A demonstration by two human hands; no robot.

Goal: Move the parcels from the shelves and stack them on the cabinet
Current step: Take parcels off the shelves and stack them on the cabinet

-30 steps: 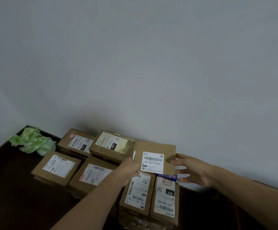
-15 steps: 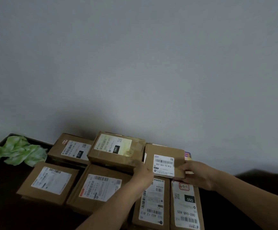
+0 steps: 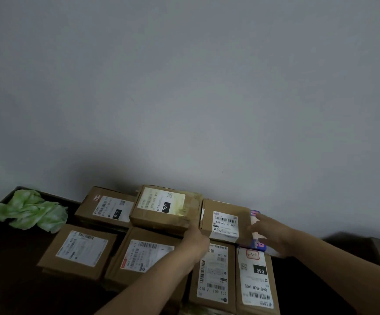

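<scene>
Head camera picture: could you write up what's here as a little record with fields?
Surface: dark cabinet against a grey wall
Parcels: seven labelled cardboard boxes in view, packed close
Small parcel: back right, blue packet showing at its right
Left hand: at its left edge, fingers hidden
Right hand: fingers straight, at its right edge
Other: crumpled green material, back left

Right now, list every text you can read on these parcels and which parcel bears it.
"502-602-12-812": small back-right parcel.
"060": back-middle parcel.
"010": back-left parcel.
"060" and "060-06B A05", upside down: front-right parcel.
"502 602 12 812" and "A21009": neighbouring front parcel.
Remaining print, the red-framed handwriting included: too blurred.
</scene>
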